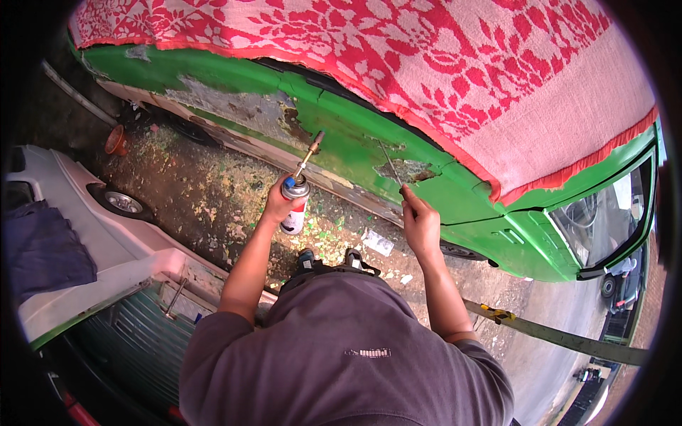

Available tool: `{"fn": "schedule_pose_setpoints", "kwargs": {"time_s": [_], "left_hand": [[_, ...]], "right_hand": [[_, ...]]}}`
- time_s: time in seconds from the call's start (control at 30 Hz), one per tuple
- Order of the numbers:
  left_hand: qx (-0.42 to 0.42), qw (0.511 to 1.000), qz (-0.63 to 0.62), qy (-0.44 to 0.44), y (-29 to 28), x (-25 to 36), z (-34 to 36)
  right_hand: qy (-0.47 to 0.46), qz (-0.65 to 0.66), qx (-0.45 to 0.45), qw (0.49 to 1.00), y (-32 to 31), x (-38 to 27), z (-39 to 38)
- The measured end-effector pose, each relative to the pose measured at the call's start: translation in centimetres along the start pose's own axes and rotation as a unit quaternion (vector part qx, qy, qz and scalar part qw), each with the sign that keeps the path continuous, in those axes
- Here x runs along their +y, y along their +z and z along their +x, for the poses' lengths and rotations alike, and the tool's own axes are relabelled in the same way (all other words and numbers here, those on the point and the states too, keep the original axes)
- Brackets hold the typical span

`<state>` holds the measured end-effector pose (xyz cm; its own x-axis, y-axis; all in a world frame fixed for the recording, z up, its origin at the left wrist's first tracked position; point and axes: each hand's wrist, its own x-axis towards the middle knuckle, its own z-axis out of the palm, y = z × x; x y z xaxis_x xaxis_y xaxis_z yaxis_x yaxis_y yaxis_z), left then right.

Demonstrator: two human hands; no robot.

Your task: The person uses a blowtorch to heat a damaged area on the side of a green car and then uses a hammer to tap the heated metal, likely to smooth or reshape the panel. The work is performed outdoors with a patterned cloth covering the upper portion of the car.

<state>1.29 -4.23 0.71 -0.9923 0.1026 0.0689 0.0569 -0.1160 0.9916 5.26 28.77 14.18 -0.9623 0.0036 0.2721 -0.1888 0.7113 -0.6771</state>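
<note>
My left hand (282, 202) is wrapped round the top of a gas blowtorch (294, 215), a white and red canister with a blue knob and a brass nozzle. The nozzle points up toward the green car body (341, 128); I cannot make out a flame. Closed round a slim metal scraping tool (390, 162), my right hand (422, 222) is near a bare grey patch (405, 170) in the green paint. The shaft of the tool lies across that patch, and its far end is hard to make out. Another, larger stripped patch (238, 106) with rough edges shows farther left.
A red and pink floral blanket (426, 64) covers the car's top. Paint flakes litter the ground (213, 188), with a white paper (377, 242) near my feet. A pale car (106, 220) stands left, an orange cone-like object (116, 141) beyond it. A long bar (568, 339) crosses at right.
</note>
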Motion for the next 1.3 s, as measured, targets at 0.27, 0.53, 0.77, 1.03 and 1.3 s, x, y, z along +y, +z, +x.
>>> {"fn": "schedule_pose_setpoints", "kwargs": {"time_s": [0.27,0.53,0.77,1.03,1.3], "left_hand": [[-0.018,1.0,-0.005,-0.004,0.3,-0.4,0.3],[-0.026,1.0,-0.006,-0.015,0.6,-0.4,0.2],[-0.037,0.999,0.0,-0.009,0.9,-0.4,0.1],[-0.05,0.998,0.022,-0.01,3.3,1.5,1.0],[-0.03,1.0,-0.002,0.003,1.9,2.1,2.1]], "right_hand": [[0.016,-0.009,-0.007,1.0,-0.3,0.2,-0.4],[0.021,0.019,0.01,1.0,-0.1,0.6,-0.7],[0.068,0.04,-0.022,0.997,-1.5,1.1,-1.3],[0.061,0.054,0.002,0.997,-2.5,0.9,-1.3],[0.084,0.078,0.0,0.993,-3.2,1.8,-1.7]]}}
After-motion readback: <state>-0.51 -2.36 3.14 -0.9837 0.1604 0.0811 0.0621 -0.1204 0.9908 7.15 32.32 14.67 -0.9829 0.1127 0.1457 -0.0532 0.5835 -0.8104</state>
